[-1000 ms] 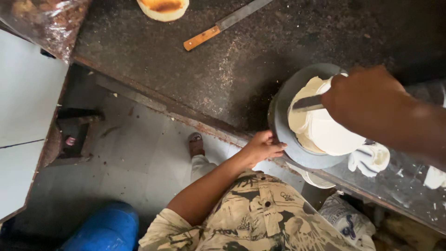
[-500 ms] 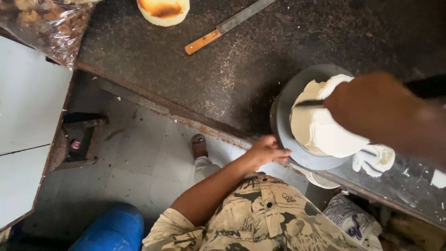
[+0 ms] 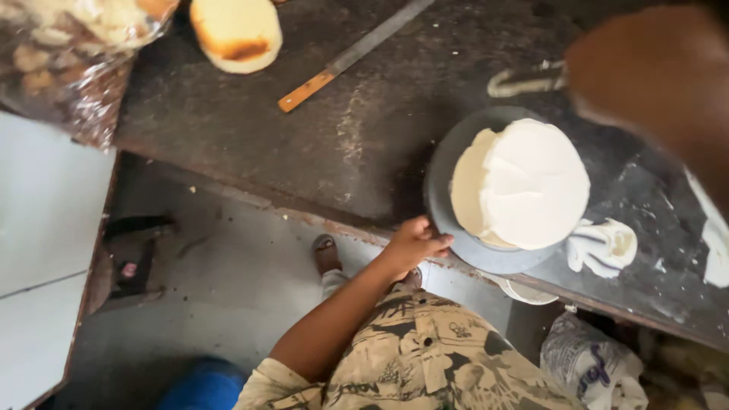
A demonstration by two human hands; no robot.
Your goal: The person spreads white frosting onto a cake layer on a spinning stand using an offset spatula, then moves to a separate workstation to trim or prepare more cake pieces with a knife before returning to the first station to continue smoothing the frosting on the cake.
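Seen from above, a round cake (image 3: 524, 186) sits on a grey turntable (image 3: 444, 205) near the front edge of a dark, crumb-dusted worktop (image 3: 304, 152). White cream covers the cake's top and right side smoothly; a paler, bare-looking strip along its left side suggests the coating is well along but not finished there.

The person's left hand (image 3: 414, 243) rests at the turntable's lower left rim, fingers (image 3: 437, 241) loosely curled and touching the edge without closing around anything. The right hand (image 3: 653, 76) is lifted above the worktop, up and to the right of the cake and apart from it. It is blurred, but it seems closed on a cream-smeared spatula (image 3: 524, 80) whose blade points left.

A blob of spare cream (image 3: 604, 247) lies on the worktop just right of the turntable. Farther back lie a long knife with a wooden handle (image 3: 353, 57) and an uncoated sponge round (image 3: 235, 34), well apart from the cake. A clear bag of cake scraps (image 3: 68, 53) sits at the far left.
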